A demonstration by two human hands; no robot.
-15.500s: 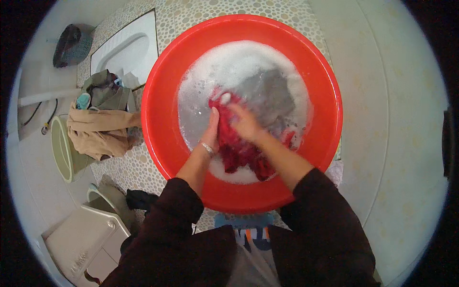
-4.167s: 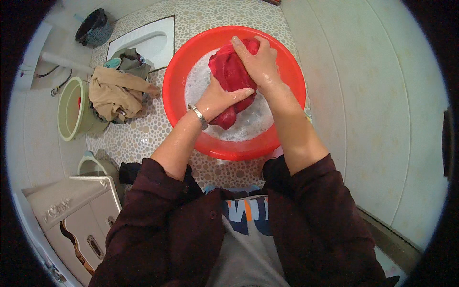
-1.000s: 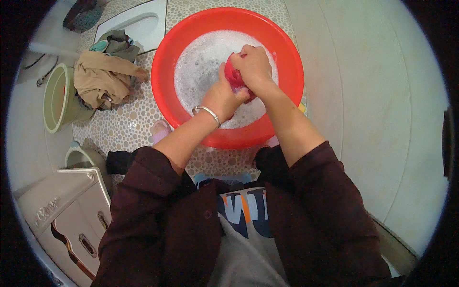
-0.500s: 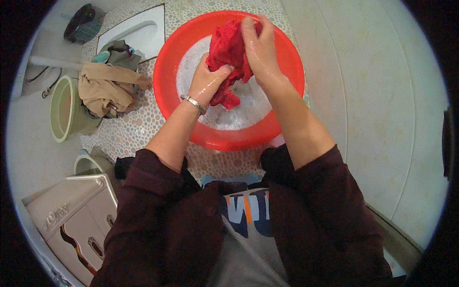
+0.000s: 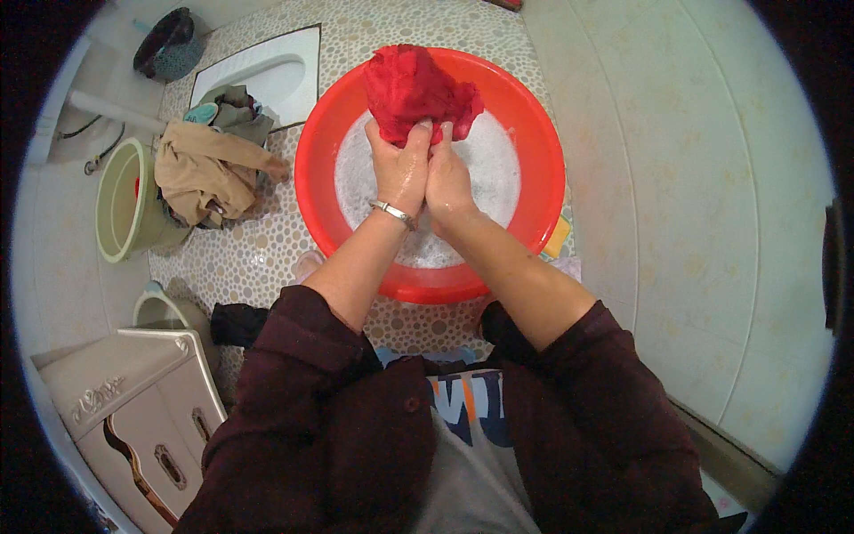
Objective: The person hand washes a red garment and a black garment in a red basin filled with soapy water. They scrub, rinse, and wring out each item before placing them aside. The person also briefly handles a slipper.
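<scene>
While both hands press side by side over the basin, the left hand [image 5: 398,169] and right hand [image 5: 447,178] are each closed tight on the lower end of a red cloth [image 5: 414,89]. Fingers curled in, no gap visible between them and the fabric; the two hands touch each other along the thumbs. The cloth is wet, bunched and wrinkled, bulging up and away from the fists toward the far rim of the basin, held clear of the water.

Red plastic basin [image 5: 320,191]: round, smooth, glossy, sits on the pebble-pattern floor [image 5: 258,258]. Inside it is soapy water [image 5: 489,169], white and foamy. A thin metal bracelet [image 5: 392,213] circles the left wrist. Sleeves are dark maroon, pushed up to the elbows.

Left of the basin: a heap of laundry, with a tan garment [image 5: 209,173] on top, limp and creased, lying partly over a pale green bucket [image 5: 120,209]. Beyond the heap is a white squat toilet pan [image 5: 258,71], smooth ceramic, set in the floor. Far corner: a dark round bin [image 5: 165,44]. Lower left: a white plastic cabinet [image 5: 133,409] with moulded panels. Right side: a wall of large, pale, glossy tiles [image 5: 676,196].
</scene>
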